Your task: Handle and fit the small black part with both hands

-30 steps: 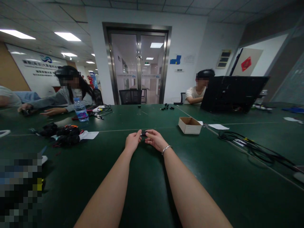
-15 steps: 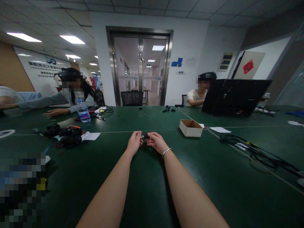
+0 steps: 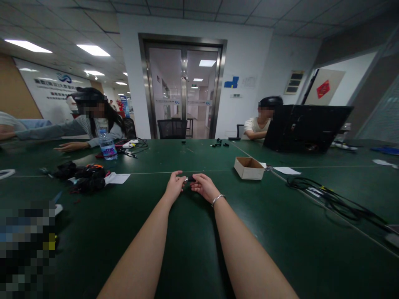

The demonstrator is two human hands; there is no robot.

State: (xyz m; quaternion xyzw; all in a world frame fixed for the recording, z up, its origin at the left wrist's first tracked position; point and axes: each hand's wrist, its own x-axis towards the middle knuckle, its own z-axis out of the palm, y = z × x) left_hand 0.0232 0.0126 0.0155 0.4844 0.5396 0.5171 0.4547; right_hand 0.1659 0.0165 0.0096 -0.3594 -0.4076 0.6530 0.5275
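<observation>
Over the green table in front of me, my right hand [image 3: 203, 185] pinches a small black USB stick [image 3: 191, 178] between thumb and fingertips. Its silver metal end points left, and the fingers cover part of its body. Close beside that metal end is my left hand [image 3: 175, 185]. The left index finger is lifted away from the thumb, and the thumb tip lies at the metal end. Whether the thumb touches it, I cannot tell. A silver bracelet [image 3: 217, 199] circles my right wrist.
An open cardboard box [image 3: 248, 169] stands right of my hands. Black cables [image 3: 336, 199] lie farther right, near a large black monitor [image 3: 307, 128]. Small black pieces [image 3: 219, 143] lie at the far side. Left are a water bottle [image 3: 107, 146] and dark gear [image 3: 84, 176]. Two people sit opposite.
My left index finger has lifted and the left hand has shifted slightly left, so more of the silver end shows. My right hand keeps its pinch on the USB stick.
</observation>
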